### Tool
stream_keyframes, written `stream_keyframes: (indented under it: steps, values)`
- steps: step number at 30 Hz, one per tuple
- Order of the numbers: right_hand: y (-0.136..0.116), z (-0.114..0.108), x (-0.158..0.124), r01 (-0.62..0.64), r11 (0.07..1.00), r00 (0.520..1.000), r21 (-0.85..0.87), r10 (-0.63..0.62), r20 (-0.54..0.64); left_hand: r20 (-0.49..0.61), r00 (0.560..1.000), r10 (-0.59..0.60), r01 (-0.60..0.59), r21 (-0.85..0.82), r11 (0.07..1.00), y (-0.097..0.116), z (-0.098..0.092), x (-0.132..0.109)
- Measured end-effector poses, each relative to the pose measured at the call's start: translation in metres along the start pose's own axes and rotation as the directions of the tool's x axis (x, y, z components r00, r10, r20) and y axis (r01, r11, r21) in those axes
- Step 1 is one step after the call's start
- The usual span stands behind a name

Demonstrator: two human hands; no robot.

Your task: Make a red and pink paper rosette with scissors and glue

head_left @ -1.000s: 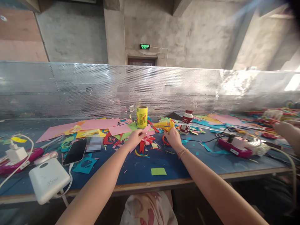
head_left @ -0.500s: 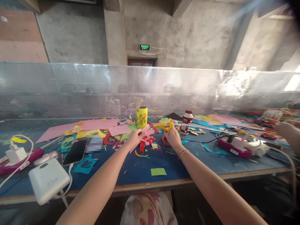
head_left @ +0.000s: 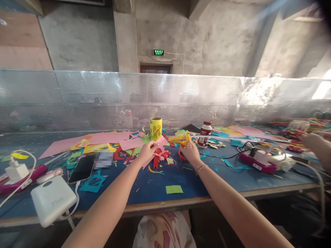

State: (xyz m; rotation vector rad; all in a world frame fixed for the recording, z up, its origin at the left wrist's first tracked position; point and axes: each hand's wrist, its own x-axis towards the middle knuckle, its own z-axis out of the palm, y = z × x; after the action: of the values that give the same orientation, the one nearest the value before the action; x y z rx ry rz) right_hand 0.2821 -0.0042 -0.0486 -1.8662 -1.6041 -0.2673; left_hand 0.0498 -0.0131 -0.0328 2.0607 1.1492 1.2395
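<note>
My right hand [head_left: 190,151] is wrapped round the handle of a yellow glue gun [head_left: 179,138], whose nozzle points left. My left hand [head_left: 149,151] pinches a pink paper piece [head_left: 160,142] between thumb and fingers, just left of the nozzle. Below it on the table lies a red and pink paper bow [head_left: 159,157]. The yellow roll [head_left: 156,128] stands upright behind my left hand. A dark red bottle [head_left: 204,135] with a white label is upright to the right of the glue gun.
Paper scraps cover the blue table [head_left: 144,196]. A green paper rectangle [head_left: 174,189] lies near the front edge. At left are a phone [head_left: 81,169] and a white power bank [head_left: 53,200]; at right, a power strip [head_left: 258,162] and another person's hand [head_left: 317,143].
The pink piece in my left hand has tilted and now shows a broader face beside the nozzle. My right hand keeps its hold on the glue gun. The view has shifted slightly.
</note>
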Motion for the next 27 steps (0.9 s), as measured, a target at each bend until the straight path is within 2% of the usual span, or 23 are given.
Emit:
stream_keyframes:
  steps: [5,10,23,27]
  values:
    - [0.0,-0.004,-0.001,-0.041,0.999,0.999,0.036,0.039,0.035,-0.03,0.999,-0.04,0.036,-0.127,0.991,-0.002,-0.003,0.0]
    - [0.002,-0.007,0.001,-0.093,0.995,0.989,0.043,0.087,0.116,-0.028,0.997,-0.066,0.061,-0.145,0.988,-0.007,-0.004,0.001]
    - [0.014,0.001,0.01,-0.087,0.995,0.982,-0.047,0.093,0.165,-0.093,0.994,-0.063,0.045,-0.186,0.982,-0.008,-0.007,0.001]
    - [0.018,0.007,0.012,-0.035,0.992,0.979,-0.118,0.058,0.195,-0.088,0.993,-0.08,0.064,-0.172,0.983,-0.004,-0.009,-0.001]
